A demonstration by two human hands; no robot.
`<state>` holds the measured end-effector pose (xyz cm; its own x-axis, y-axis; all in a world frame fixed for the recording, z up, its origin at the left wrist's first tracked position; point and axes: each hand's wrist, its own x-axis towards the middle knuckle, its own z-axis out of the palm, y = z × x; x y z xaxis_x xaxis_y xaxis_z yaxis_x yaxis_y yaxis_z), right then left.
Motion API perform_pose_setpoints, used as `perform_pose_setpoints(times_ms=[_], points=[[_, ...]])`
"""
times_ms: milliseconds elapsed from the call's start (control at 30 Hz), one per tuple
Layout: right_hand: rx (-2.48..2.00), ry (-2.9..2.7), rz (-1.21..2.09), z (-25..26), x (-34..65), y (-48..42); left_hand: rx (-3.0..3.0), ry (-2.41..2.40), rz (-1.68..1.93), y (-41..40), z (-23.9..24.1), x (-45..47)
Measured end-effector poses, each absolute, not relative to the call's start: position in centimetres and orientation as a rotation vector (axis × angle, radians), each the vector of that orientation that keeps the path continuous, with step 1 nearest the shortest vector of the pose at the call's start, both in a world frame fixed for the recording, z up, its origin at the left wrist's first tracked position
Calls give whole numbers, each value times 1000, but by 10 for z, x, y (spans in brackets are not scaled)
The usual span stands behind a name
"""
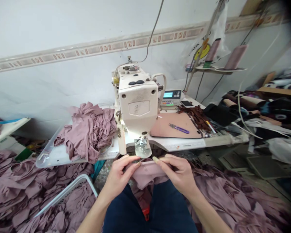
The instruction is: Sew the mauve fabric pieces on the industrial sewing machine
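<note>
Stretched between both hands is a mauve fabric piece (149, 176), its folded edge held level just in front of the sewing machine (138, 103). My left hand (122, 174) pinches the left end of that edge between thumb and fingers. At the other end, my right hand (177, 171) grips it the same way. The rest of the cloth hangs down between my knees. Right behind the fabric sits the machine's presser foot area (143, 147), apart from the cloth as far as I can see.
Crumpled mauve cloth (89, 129) is heaped on the left of the table. Purple thread snips (179, 128) lie on a pinkish pad (160, 124), near a phone (187, 104). A white basket (65, 194) of cloth stands lower left; more mauve fabric (237, 197) lies to my right.
</note>
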<state>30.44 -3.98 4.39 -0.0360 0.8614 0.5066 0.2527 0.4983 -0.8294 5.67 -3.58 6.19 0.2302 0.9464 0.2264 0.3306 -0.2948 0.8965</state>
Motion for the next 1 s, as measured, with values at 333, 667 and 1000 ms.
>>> perform_pose_setpoints(times_ms=[333, 667, 1000], points=[[-980, -1612, 547, 51, 297, -39, 1849, 1156, 1005, -33, 62, 52], [-1163, -1326, 879, 31, 293, -2, 1516, 1296, 1118, 0, 62, 65], [-1161, -1328, 803, 28, 301, 18, 1415, 1166, 1218, 27, 53, 77]])
